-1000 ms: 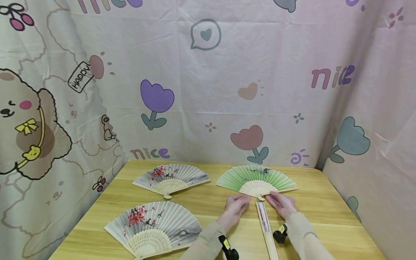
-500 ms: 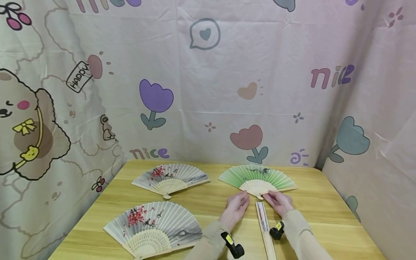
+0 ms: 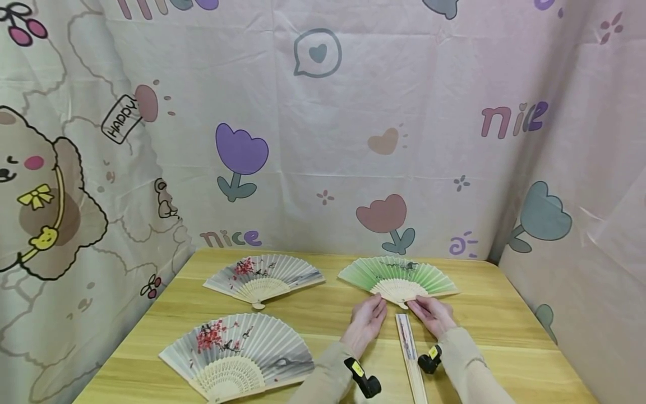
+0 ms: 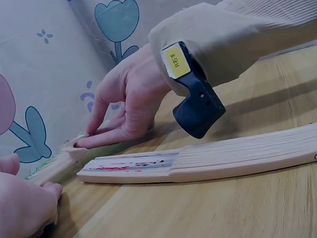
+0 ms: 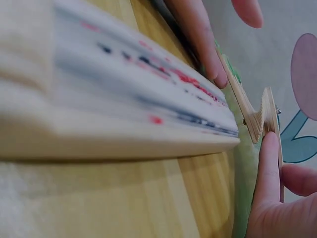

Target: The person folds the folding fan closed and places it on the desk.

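Note:
A green folding fan (image 3: 398, 274) lies spread at the back right, its pivot end toward me. My right hand (image 3: 433, 316) pinches its right outer rib close to the pivot; the right wrist view shows finger and thumb on either side of that rib (image 5: 281, 173). My left hand (image 3: 367, 322) is at the left outer rib. One finger (image 5: 200, 42) touches along that rib while the thumb tip (image 5: 247, 12) stands apart. Between my forearms lies a closed folding fan (image 4: 198, 161), with pale ribs and a strip of red-and-grey print.
Two spread grey fans with red blossoms lie on the left, one at the back (image 3: 264, 280) and one nearer (image 3: 239, 356). The wooden table (image 3: 510, 331) meets a printed cloth backdrop (image 3: 303, 123) behind. Each sleeve carries a black wrist camera (image 3: 362, 379).
My left hand has moved slightly forward to the green fan's left rib. The right hand has shifted a little left at the pivot end, and the fan's left edge has shifted slightly.

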